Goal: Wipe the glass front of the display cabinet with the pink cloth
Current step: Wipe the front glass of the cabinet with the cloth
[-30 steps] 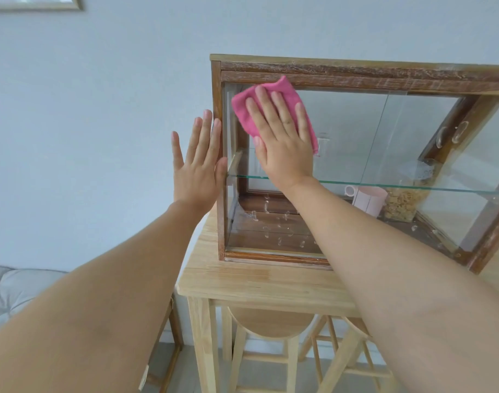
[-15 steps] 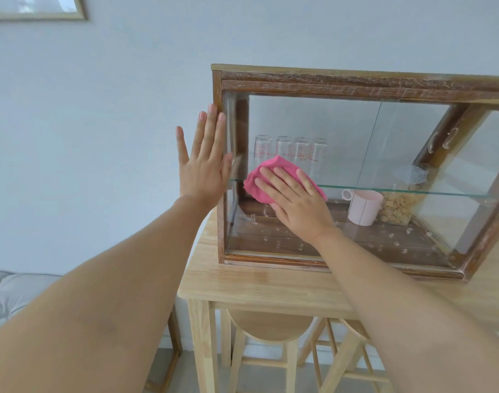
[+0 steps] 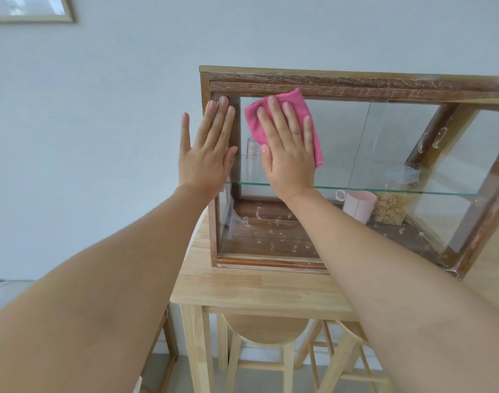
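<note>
Pressure worries me; my right hand, spread flat, pins the pink cloth at eleven o'clock on the wooden cabinet's glass front; my left hand, open, braces the frame; shoving could slide the cabinet across the tabletop.

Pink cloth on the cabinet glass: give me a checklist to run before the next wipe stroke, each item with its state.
1. Pink cloth flat under the right hand, near the top of the left pane: ok.
2. Left hand braced flat on the cabinet at its left frame post: ok.
3. Cabinet resting fully on the wooden table: ok.
4. Glass below the cloth free of marks: not ok, droplet-like spots show low down, though they may be reflections.
5. Pink cup and jar sit behind the glass, out of the stroke's way: ok.
6. Right pane already wiped: cannot tell.
</note>
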